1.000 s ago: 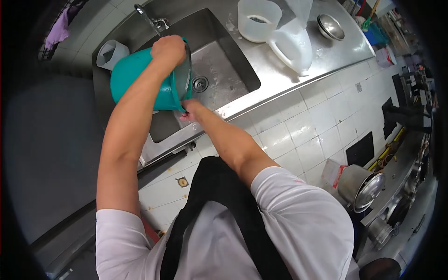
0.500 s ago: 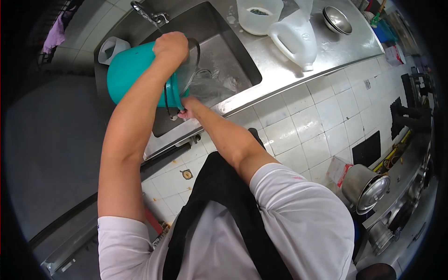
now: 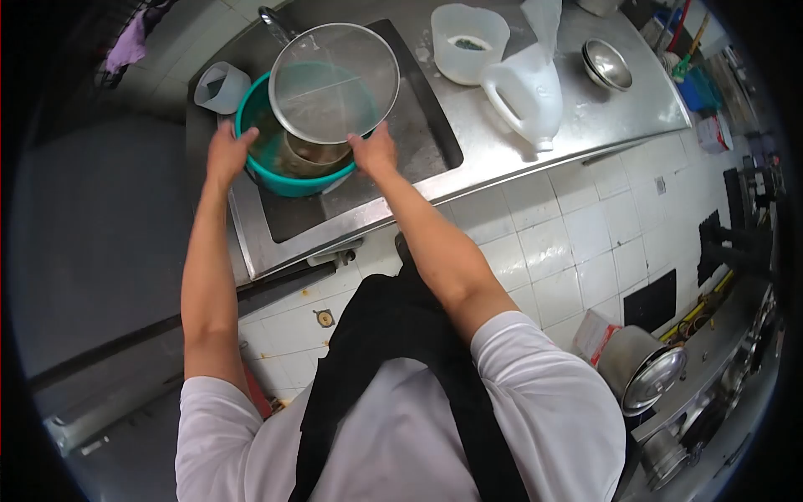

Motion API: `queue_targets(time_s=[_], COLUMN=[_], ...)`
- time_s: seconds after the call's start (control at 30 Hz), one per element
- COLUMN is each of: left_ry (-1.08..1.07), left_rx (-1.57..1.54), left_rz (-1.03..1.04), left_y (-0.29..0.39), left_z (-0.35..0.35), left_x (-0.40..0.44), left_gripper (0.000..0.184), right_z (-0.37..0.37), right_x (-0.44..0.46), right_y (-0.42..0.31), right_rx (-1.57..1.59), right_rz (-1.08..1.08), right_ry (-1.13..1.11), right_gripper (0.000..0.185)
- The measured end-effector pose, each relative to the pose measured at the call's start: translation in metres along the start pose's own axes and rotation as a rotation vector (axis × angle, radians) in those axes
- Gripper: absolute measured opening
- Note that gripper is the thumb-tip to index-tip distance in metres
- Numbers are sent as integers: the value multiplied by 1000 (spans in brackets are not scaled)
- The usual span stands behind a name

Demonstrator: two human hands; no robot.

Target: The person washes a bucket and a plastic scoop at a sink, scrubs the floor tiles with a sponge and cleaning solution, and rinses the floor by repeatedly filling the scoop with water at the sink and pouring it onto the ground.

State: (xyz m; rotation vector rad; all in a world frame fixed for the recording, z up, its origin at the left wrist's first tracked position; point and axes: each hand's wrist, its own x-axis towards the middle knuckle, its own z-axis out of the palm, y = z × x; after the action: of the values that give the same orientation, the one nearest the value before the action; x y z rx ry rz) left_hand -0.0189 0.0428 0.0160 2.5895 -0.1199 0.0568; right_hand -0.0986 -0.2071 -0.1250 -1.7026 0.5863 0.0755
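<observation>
- Head view: the green bucket (image 3: 288,186) is clasped at its left rim by the left grip (image 3: 227,154), narrowly closed.
- Above the bucket's opening, a mesh strainer (image 3: 335,84) is pinched by its edge in the right grip (image 3: 375,151), at the bucket's right side.

1 head-worn view, facing forward and down, near sink (image 3: 422,138)

We see a teal bucket (image 3: 284,186), a pale grey strainer (image 3: 322,92) patterned in fine mesh, and a jug (image 3: 532,96) and a tub (image 3: 458,67), both milky white. Our apron (image 3: 372,322) is black, our shirt (image 3: 544,385) whitish. We find the bowls (image 3: 608,63) silver, the counter (image 3: 577,130) silvery grey, the sink (image 3: 422,117) a darker grey. The floor tiles (image 3: 535,251) are white, gridded by dark joints; the cloth (image 3: 127,42) is lilac.
</observation>
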Motion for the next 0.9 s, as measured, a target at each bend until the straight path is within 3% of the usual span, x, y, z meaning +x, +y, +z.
queue_targets(time_s=[0.07,0.13,0.23,0.37,0.47,0.63,0.67,0.77,0.87,0.9], left_ry=[61,117,208,206,160,67,28,-71,-203,-151], left_rx=[-162,-402,-662,-754,-851,-1010,-1054,-807,-804,-812], left_rz=[-82,-157,-169,-138,-96,-64,-74,36,-265,-252], left_y=[-49,-61,-56,-23,-21,-16,-13,-14,-5,0], left_z=[24,57,98,105,117,105,99,81,58,53], left_x=[-34,-63,-76,-72,-65,-56,-57,-54,-39,-32], left_gripper=[42,35,29,26,24,22,22,27,41,44], right_z=[-31,-44,-67,-80,-91,-106,-108,-106,-104,-101], right_x=[-18,-27,-39,-14,-8,-17,-26,-31,-36,-41], right_y=[-36,-45,-52,-30,-36,-44,-51,-53,-63,-61], right_rx=[-171,-287,-444,-307,-220,-238,-265,-85,75,121], right_rz=[-104,-242,-239,-457,-380,-275,-328,-389,-416,-400], right_ry=[29,63,16,192,189,132,165,157,158,156], right_gripper=[67,78,81,64,53,49,38,42,48,48])
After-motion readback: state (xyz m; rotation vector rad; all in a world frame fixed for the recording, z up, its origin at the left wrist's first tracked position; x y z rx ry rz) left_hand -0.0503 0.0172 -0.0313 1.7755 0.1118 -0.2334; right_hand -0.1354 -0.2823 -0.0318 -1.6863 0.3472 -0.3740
